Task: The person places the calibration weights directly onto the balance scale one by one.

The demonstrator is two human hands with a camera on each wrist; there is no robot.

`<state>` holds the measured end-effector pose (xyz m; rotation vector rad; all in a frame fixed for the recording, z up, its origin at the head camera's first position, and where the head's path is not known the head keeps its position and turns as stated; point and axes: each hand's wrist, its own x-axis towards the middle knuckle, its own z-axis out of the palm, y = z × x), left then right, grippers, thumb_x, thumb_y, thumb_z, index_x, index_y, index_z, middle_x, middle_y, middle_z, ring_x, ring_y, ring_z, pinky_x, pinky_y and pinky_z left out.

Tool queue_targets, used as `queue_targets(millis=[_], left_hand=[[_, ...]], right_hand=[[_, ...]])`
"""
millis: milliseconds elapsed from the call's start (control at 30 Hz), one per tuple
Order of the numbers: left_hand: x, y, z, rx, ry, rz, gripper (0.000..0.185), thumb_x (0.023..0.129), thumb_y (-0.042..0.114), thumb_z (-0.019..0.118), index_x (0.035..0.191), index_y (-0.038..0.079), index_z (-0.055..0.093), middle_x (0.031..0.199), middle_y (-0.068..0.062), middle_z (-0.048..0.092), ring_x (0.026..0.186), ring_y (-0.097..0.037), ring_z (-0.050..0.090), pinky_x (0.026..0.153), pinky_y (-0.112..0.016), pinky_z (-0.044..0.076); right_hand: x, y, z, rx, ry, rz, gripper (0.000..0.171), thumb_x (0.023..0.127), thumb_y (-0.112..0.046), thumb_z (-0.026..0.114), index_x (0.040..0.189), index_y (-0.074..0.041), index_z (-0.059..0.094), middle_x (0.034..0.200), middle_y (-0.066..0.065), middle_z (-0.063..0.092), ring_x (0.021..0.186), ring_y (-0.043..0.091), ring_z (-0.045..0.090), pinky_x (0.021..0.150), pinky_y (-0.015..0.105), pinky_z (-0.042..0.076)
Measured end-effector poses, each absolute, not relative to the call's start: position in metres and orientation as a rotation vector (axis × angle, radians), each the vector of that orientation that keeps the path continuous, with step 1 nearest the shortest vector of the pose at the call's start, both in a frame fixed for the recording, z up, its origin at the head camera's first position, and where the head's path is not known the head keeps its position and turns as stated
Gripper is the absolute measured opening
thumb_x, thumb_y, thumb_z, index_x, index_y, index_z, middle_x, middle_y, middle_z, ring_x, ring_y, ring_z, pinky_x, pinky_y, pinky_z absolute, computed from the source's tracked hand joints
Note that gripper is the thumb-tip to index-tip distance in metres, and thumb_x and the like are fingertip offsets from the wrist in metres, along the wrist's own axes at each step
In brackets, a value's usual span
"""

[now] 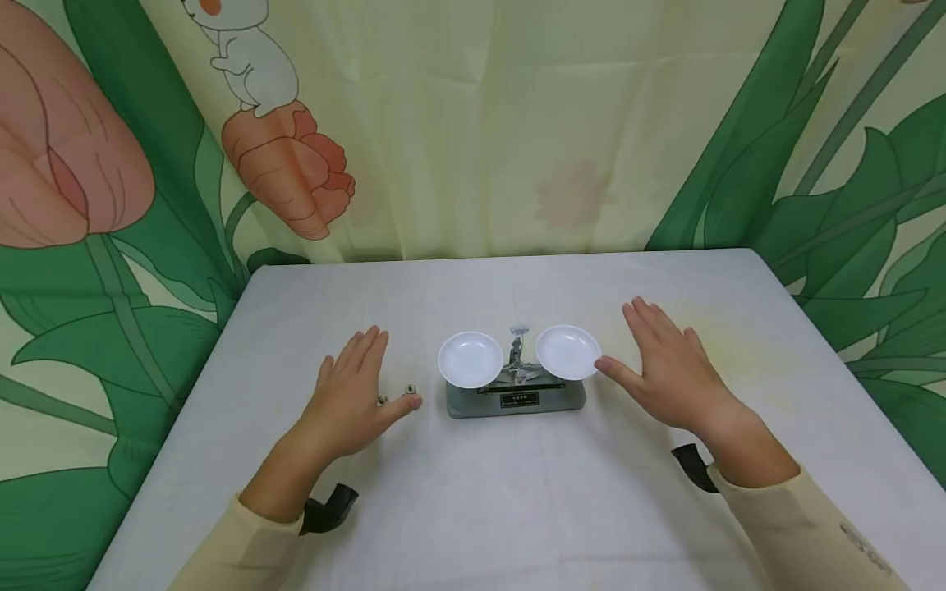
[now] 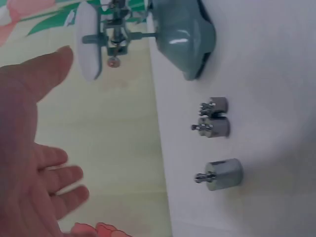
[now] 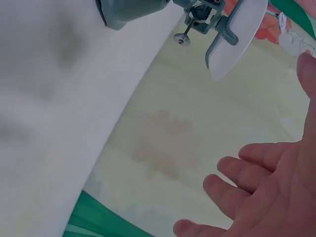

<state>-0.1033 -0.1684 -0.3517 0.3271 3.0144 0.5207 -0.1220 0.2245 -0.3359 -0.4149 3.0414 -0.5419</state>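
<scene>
the left wrist view shows three metal weights [image 2: 220, 127] standing upright on the worktop [image 1: 473, 509]; the head view catches only parts of them, because the left hand [image 1: 349, 404] blocks the rest, and the right wrist view shows none. the balance scale [image 1: 517, 400], with two white pans [image 1: 470, 359], sits near the middle of the worktop, closer to the far edge than the near one. the weights lie between it and the left edge. a printed curtain [image 1: 458, 148] hangs beyond the far edge. both hands are empty, fingers extended, raised either side of the scale; the right hand's [image 1: 668, 373] thumb overlaps a pan's rim from above, yet its wrist view shows a gap.
</scene>
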Motion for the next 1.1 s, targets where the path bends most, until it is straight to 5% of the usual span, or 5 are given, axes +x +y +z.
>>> queue_targets(millis=[367,600,1100], left_hand=[[-0.094,-0.173,-0.374,0.397,2.990,0.968,0.072,0.085,0.022,0.082,0.145,0.003,0.047,0.145,-0.017,0.050,0.135,-0.038,0.044,0.106,-0.055,0.039],[-0.092,-0.174,-0.389,0.317,2.985,1.052,0.054,0.086,0.014,0.080,0.135,0.005,0.058,0.135,-0.013,0.060,0.130,-0.034,0.051,0.103,-0.052,0.044],[-0.099,-0.177,-0.408,0.221,2.970,1.108,0.035,0.087,0.006,0.077,0.119,0.004,0.065,0.117,-0.010,0.068,0.118,-0.032,0.059,0.099,-0.050,0.046]], right_hand=[[-0.111,0.228,-0.353,-0.397,2.936,-1.038,0.092,0.088,-0.042,0.076,0.156,-0.003,0.028,0.155,0.023,0.035,0.139,0.045,0.034,0.104,0.067,0.032],[-0.110,0.228,-0.366,-0.435,2.863,-1.216,0.098,0.075,-0.031,0.090,0.151,-0.002,0.036,0.151,0.019,0.043,0.135,0.039,0.041,0.103,0.059,0.039],[-0.116,0.229,-0.387,-0.339,2.741,-1.278,0.082,0.080,-0.020,0.086,0.146,0.001,0.040,0.142,0.019,0.050,0.130,0.037,0.046,0.100,0.055,0.044]])
